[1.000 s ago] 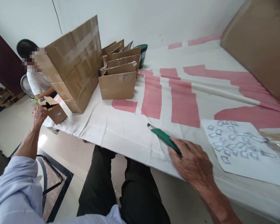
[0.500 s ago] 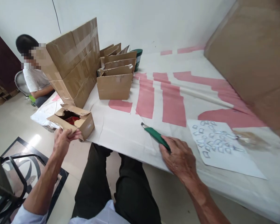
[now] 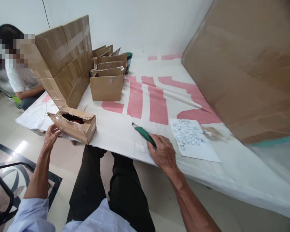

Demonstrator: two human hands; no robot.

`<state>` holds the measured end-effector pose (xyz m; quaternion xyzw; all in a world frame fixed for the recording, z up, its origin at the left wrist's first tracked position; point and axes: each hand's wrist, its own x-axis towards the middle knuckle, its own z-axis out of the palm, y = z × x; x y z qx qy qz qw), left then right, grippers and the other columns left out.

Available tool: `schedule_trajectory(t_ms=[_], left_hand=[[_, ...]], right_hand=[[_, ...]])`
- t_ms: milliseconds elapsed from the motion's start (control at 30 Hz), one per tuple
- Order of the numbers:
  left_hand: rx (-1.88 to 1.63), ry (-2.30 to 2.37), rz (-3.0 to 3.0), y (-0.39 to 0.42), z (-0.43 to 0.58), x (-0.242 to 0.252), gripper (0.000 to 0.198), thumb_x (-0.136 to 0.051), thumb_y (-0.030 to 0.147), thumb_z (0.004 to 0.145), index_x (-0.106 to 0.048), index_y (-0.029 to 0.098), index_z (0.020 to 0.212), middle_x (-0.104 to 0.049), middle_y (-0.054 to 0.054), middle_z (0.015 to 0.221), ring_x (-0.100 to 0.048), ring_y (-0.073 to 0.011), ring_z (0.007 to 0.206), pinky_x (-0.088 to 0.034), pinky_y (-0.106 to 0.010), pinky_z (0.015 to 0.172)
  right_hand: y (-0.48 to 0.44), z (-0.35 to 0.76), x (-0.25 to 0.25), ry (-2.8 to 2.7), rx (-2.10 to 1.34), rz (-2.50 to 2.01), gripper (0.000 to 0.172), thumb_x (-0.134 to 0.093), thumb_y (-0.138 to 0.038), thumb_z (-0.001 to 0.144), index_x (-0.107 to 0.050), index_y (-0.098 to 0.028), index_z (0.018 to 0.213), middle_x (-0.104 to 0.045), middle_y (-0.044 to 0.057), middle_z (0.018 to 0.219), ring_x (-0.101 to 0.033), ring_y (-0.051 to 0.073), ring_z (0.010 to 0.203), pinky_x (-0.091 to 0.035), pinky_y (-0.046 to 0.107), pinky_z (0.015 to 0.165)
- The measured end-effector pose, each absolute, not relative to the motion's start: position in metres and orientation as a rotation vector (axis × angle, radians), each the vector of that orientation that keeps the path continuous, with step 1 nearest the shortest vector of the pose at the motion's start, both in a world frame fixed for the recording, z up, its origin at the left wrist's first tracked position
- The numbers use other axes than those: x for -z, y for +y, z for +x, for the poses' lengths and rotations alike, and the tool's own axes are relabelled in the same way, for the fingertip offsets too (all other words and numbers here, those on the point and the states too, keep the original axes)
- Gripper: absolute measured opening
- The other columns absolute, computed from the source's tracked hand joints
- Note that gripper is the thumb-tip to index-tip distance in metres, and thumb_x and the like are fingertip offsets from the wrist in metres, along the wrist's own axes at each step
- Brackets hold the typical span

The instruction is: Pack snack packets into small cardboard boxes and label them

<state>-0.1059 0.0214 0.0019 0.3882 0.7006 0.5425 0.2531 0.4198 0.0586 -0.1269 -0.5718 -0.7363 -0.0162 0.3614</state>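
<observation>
An opened cardboard box lies at the table's left front corner, its torn top showing a dark inside with a bit of red. My left hand is at the box's left end, fingers loosely bent and slightly apart, with the fingertips at its lower edge. Whether they press on the cardboard is hard to see. My right hand rests by the table's front edge, closed around the rear of a green utility knife. The knife's tip points away to the left, low over the white cloth.
Stacked taped cartons stand behind the box. Several open cardboard boxes and a green bucket are beside them. A marked paper sheet lies right of my hand. A large carton fills the right. Another person sits at left.
My left hand has let go of the box's front flap and moved to its left end. The box has turned slightly. My right hand keeps the knife; the view has swung right.
</observation>
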Motion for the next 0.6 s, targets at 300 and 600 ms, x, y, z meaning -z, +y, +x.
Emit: schedule_trajectory(t_ms=[300,600], left_hand=[[-1.373,1.767,1.173,0.03,-0.103,0.013,0.061,-0.092,0.029,0.048,-0.066,0.021,0.103,-0.077,-0.007,0.105,-0.073,-0.032,0.106,-0.062,-0.044,0.088],[-1.217,1.325,1.354,0.081,-0.119,-0.055,0.107,-0.105,0.049,0.036,-0.067,0.026,0.134,-0.07,-0.014,0.14,-0.07,-0.0403,0.126,-0.061,-0.048,0.104]], right_hand=[[0.057,0.414,0.111,-1.824,0.01,-1.509,0.033,-0.058,-0.025,0.094,-0.075,-0.018,0.121,-0.073,0.018,0.121,-0.063,0.034,0.112,-0.054,0.053,0.099],[0.038,0.297,0.066,-1.73,-0.755,-0.898,0.043,-0.059,-0.03,0.101,-0.066,-0.025,0.143,-0.066,0.013,0.144,-0.065,0.028,0.134,-0.058,0.05,0.113]])
